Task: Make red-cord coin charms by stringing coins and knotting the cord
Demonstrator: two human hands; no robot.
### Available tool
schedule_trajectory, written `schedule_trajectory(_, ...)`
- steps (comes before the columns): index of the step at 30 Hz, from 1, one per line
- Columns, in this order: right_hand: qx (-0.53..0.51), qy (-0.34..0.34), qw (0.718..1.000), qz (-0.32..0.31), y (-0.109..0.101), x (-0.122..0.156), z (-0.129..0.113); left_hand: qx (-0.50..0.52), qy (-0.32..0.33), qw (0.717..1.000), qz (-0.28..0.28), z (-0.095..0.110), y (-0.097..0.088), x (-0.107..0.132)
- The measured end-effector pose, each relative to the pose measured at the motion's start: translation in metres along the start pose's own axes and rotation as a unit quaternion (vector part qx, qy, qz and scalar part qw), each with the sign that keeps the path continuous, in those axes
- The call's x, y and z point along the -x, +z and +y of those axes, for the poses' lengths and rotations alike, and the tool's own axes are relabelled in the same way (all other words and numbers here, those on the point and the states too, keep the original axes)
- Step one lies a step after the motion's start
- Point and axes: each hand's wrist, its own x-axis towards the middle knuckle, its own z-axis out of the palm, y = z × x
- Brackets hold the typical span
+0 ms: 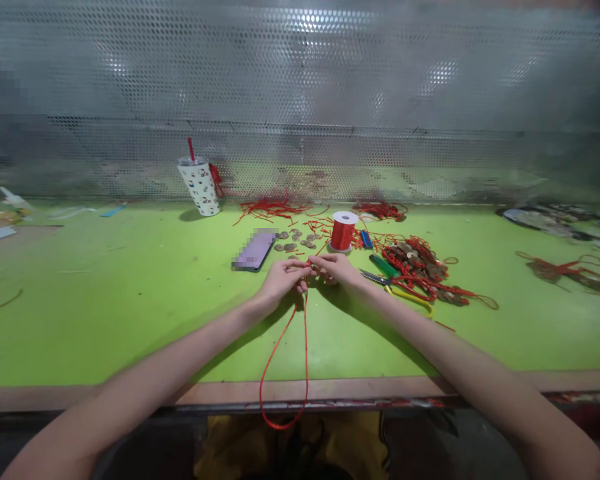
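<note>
Both hands meet over the green tabletop, fingertips pinched on a red cord (307, 333). My left hand (286, 279) is closed on the cord from the left. From the other side my right hand (335, 268) pinches it, close to a small red knot between the fingers. A long loop of the cord hangs down past the table's front edge. Just behind the hands several coins (295, 241) lie scattered, with a spool of red cord (343, 232) standing beside them. Fingers partly hide the knot.
Scissors (405, 293) with red and yellow handles, a green tool (384, 267) and a pile of corded coins (417, 261) lie right. A phone (255, 251) and a tumbler with a straw (200, 188) are left. Behind stands a perforated metal panel (300, 87).
</note>
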Motion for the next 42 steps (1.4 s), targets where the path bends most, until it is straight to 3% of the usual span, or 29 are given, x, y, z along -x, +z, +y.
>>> schedule_trajectory(4, -0.062, -0.004, 0.998, -0.003, 0.005, -0.002, 0.005, -0.014, -0.008, 1.000, -0.009, -0.004, 0.001, -0.001)
schedule_trajectory(8, -0.111, -0.005, 0.992, 0.055, 0.006, -0.004, 0.005, -0.013, -0.016, 1.000, -0.016, -0.006, 0.002, -0.002)
schedule_trajectory(15, -0.108, -0.008, 0.989, 0.100, -0.002, -0.009, 0.001, 0.004, -0.010, 1.000, -0.015, -0.002, 0.004, 0.001)
schedule_trajectory(18, -0.082, 0.027, 0.994, 0.070, -0.010, -0.009, -0.002, 0.014, -0.014, 1.000, -0.005, 0.000, 0.005, 0.001)
schedule_trajectory(21, -0.040, 0.055, 0.998, -0.009, -0.016, -0.006, -0.003, 0.016, -0.017, 1.000, 0.008, 0.001, 0.007, 0.001)
schedule_trajectory(27, -0.025, 0.015, 0.994, -0.105, -0.010, 0.001, 0.001, 0.015, -0.017, 1.000, 0.011, 0.001, 0.007, 0.003)
schedule_trajectory(36, -0.040, -0.007, 0.994, -0.101, -0.005, 0.001, 0.004, 0.003, -0.003, 1.000, 0.011, -0.004, 0.007, -0.002)
schedule_trajectory(42, -0.038, 0.013, 0.997, -0.058, -0.002, -0.001, 0.007, -0.019, -0.006, 1.000, -0.007, -0.005, 0.006, -0.002)
